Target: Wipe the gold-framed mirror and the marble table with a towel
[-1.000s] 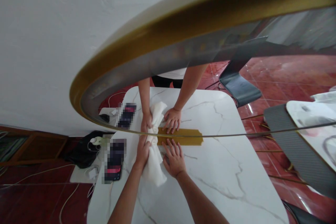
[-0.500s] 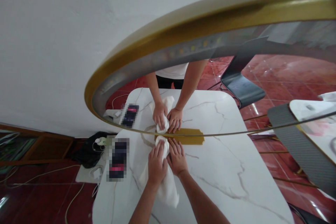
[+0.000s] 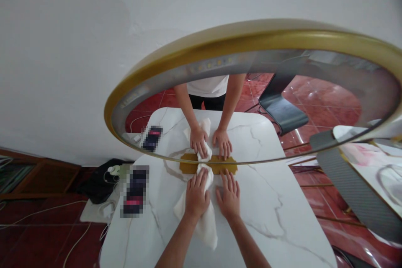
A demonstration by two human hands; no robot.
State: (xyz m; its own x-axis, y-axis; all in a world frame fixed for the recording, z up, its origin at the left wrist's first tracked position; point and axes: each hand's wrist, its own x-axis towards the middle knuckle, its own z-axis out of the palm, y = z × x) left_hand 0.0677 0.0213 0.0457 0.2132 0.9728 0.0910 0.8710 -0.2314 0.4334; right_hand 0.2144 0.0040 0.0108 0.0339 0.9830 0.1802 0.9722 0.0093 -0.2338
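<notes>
A bunched white cloth point(image 3: 205, 226) lies under my left hand point(image 3: 197, 197), which presses it onto the gold plate point(image 3: 221, 168) with notched corners. Part of the cloth trails back toward me over the white tabletop. To the right, my right hand point(image 3: 230, 197) is open, with spread fingers reaching the plate's near edge. Above the plate, a large round mirror point(image 3: 226, 45) with a gold rim leans over the table. Both hands, the cloth and the plate are reflected in it.
The white marble-patterned table point(image 3: 260, 201) carries a pixelated dark phone-like thing point(image 3: 135, 190) on its left side. At far left are a black bag point(image 3: 97, 184) and cables on the red tiled floor. A grey ribbed chair point(image 3: 342, 192) and another table stand at right.
My left hand and the cloth have shifted right along the gold plate. My right hand has moved right, away from the left, with its fingers spreading. The view has also shifted a little.
</notes>
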